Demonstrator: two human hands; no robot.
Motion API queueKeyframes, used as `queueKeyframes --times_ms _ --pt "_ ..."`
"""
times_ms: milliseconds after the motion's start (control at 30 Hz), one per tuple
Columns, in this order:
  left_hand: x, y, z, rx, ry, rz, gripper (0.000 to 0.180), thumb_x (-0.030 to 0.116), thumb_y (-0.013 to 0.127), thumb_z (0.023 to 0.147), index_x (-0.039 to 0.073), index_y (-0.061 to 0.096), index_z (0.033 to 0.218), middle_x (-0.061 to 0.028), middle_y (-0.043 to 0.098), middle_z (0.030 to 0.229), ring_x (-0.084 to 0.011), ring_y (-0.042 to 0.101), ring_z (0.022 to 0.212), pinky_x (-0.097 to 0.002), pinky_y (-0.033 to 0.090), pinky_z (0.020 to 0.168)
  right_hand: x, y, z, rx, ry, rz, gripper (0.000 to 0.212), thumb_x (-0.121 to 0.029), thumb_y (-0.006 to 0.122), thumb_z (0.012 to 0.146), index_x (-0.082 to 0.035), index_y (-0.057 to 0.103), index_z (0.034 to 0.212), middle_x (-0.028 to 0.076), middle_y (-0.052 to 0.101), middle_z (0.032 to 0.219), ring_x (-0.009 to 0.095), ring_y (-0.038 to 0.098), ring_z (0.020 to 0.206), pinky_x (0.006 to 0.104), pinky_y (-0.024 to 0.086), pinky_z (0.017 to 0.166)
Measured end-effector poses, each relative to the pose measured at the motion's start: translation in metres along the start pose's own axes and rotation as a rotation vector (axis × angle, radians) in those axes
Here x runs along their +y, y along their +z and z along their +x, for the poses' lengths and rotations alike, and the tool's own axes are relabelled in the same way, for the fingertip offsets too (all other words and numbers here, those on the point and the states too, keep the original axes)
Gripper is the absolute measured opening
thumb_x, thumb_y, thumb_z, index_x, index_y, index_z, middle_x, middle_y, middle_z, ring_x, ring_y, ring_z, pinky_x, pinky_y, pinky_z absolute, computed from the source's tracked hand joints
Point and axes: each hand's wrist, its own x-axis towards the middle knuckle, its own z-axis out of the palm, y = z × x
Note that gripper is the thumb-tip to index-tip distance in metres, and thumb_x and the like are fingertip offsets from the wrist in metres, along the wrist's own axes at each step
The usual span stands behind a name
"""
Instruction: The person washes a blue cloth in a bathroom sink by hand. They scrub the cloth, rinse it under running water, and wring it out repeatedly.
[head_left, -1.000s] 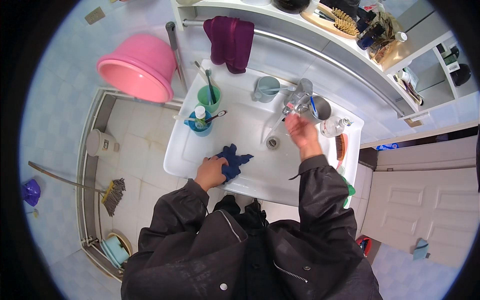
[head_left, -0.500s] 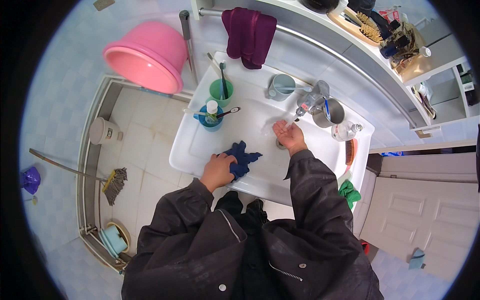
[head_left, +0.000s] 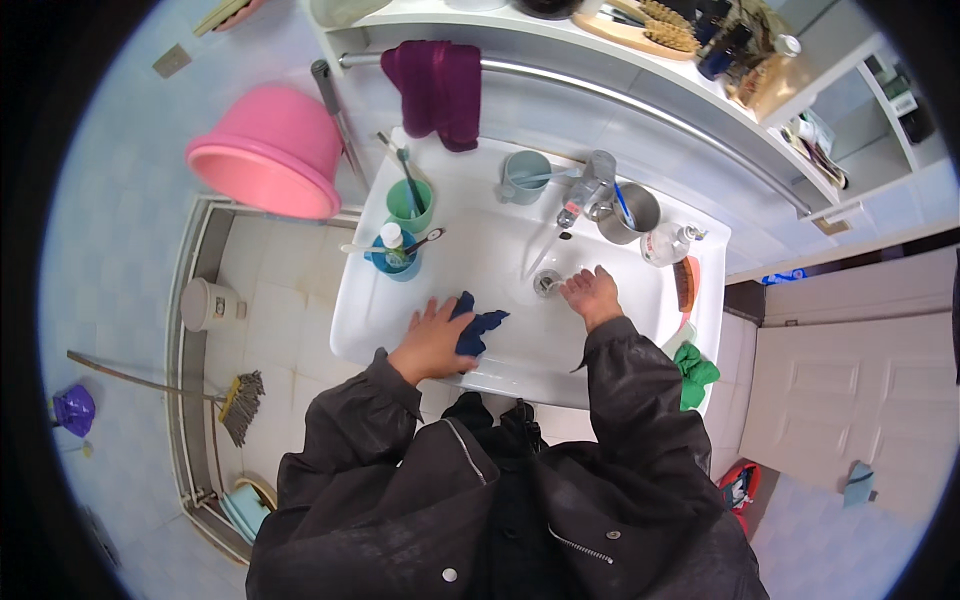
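Note:
A white washbasin lies before me. Fingers spread, my left hand rests against a crumpled dark blue cloth at the basin's near left. My right hand hovers over the bowl just right of the drain, loosely cupped, with nothing visible held in it. A little water seems to trail from its fingers. From the tap a thin stream of water falls to the left of that hand.
Left on the rim stand a green cup and a blue cup with toothbrushes. Behind are a grey mug and metal cup. A pump bottle, brush and green cloth line the right side. A shelf hangs above.
My right hand has left the water stream, moving nearer to me and right of the drain, its fingers more curled. My left hand has spread its fingers beside the blue cloth.

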Motion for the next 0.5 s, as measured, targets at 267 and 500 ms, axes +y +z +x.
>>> queueKeyframes --times_ms 267,500 --pt "0.027 0.048 0.199 0.163 -0.699 -1.998 0.053 0.037 0.043 0.099 -0.001 0.04 0.136 -0.0157 0.049 0.128 -0.0297 0.048 0.119 -0.0419 0.038 0.102 -0.031 -0.065 -0.097 -0.103 -0.039 0.224 0.042 -0.031 0.04 0.101 0.004 0.046 0.124 0.017 0.043 0.131 0.031 0.037 0.13 0.0463 0.028 0.112" --pt "0.071 0.091 0.265 0.225 -0.447 -2.476 0.056 0.037 0.031 0.102 -0.007 0.037 0.135 -0.0223 0.042 0.138 -0.033 0.038 0.13 -0.0463 0.03 0.11 -0.059 -0.127 -0.134 -0.135 -0.139 0.386 0.044 -0.027 0.035 0.102 0.005 0.042 0.131 0.02 0.046 0.132 0.035 0.044 0.125 0.0476 0.035 0.109"
